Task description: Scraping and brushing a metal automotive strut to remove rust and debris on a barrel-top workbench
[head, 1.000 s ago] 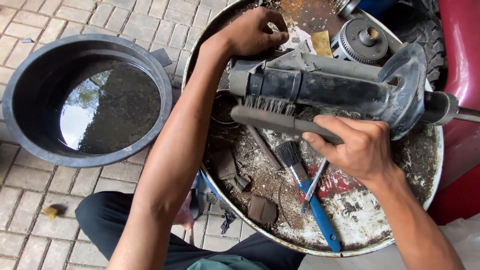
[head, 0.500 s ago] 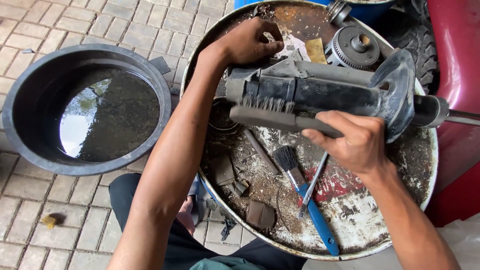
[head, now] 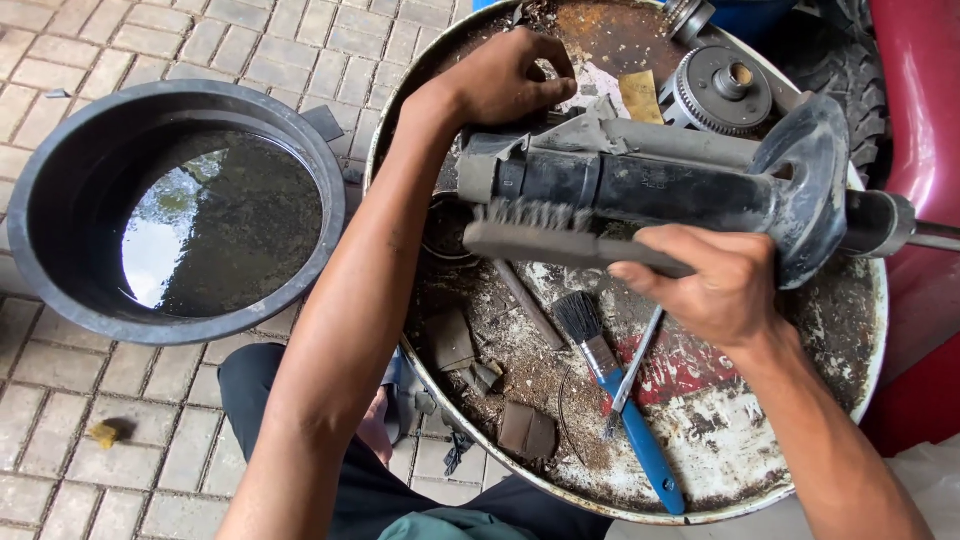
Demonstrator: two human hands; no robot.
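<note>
A long dark metal shaft housing (head: 660,185) with a flared end lies across a rusty round drum lid (head: 760,450). My left hand (head: 505,80) grips its near end at the top left. My right hand (head: 715,280) holds the handle of a grey wire brush (head: 540,235), whose bristles press up against the underside of the housing.
A black tub (head: 60,190) of dark liquid stands on the brick paving at left. On the lid lie a blue-handled paintbrush (head: 620,400), a toothed gear (head: 718,88), a thin rod and small dirty blocks. A red vehicle body (head: 925,120) is at right.
The wire brush has slid along the underside of the housing in my right hand. The view has shifted slightly; my left hand keeps its grip.
</note>
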